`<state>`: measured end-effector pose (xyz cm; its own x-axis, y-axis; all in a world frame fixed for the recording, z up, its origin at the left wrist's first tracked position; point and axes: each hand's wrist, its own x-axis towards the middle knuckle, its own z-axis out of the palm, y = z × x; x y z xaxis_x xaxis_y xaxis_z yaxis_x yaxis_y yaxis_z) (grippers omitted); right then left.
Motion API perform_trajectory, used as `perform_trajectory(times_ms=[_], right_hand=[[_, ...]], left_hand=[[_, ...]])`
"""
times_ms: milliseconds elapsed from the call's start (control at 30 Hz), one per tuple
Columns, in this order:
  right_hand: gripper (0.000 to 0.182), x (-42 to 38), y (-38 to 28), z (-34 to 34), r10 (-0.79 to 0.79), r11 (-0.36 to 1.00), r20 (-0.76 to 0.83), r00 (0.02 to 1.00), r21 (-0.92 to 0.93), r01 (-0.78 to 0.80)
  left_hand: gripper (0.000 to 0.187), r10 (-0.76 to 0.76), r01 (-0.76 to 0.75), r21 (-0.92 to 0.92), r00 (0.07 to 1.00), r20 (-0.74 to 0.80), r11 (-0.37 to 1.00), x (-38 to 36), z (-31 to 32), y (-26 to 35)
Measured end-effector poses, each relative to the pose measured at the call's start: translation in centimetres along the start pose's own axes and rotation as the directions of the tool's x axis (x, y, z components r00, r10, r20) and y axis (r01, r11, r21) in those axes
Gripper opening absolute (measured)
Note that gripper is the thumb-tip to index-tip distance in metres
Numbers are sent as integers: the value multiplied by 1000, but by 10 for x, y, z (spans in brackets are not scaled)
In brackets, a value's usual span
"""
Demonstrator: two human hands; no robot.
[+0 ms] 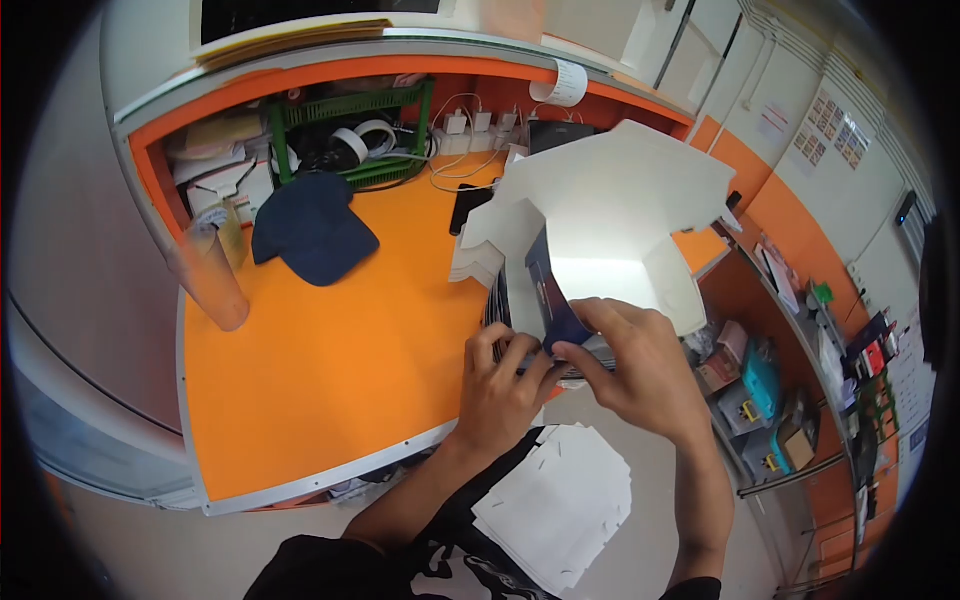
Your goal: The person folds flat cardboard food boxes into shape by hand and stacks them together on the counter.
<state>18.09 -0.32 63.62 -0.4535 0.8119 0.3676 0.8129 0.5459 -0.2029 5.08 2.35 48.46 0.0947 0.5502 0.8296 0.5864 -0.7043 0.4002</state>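
Note:
A white cardboard box piece (600, 215) with a dark blue outer face (547, 285) stands partly folded at the right end of the orange desk, over a stack of similar sheets (480, 262). My right hand (640, 370) pinches the near blue corner of the piece between thumb and fingers. Close beside it, my left hand (505, 385) has bent fingers at the same corner, its fingertips partly hidden. White flat cut sheets (560, 505) lie on my lap, below both hands.
On the orange desk (330, 390) are a dark blue cap (315, 228), a clear cup (215, 280) and a black phone (470, 208). A green basket (350, 105) with cables sits on the shelf behind. Shelves with boxes (760, 390) stand at the right.

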Motion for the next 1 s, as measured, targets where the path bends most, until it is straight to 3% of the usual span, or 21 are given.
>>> perform_trajectory(times_ms=[200,267,367,567,667,1000], right_hand=[[29,15,9,8,-46,998,57,997,43,44],[30,19,12,7,52,998,102,993,30,-56],[31,17,18,9,54,995,136,989,71,-64],[29,29,0,7,48,994,194,980,85,-65],[28,32,6,12,58,988,235,970,125,-90],[26,42,1,8,40,977,238,970,193,-88]], left_hand=[[31,103,-116,-96,986,-131,989,-3,6,-3],[34,87,-105,-123,986,-142,987,-6,7,-6],[35,90,-138,-232,974,-206,963,-9,11,-9],[34,-22,-55,-259,958,-286,964,-16,19,-7],[46,17,-81,-239,965,-260,968,-16,18,-11],[47,-35,-50,-337,970,-242,940,-18,21,-15]])
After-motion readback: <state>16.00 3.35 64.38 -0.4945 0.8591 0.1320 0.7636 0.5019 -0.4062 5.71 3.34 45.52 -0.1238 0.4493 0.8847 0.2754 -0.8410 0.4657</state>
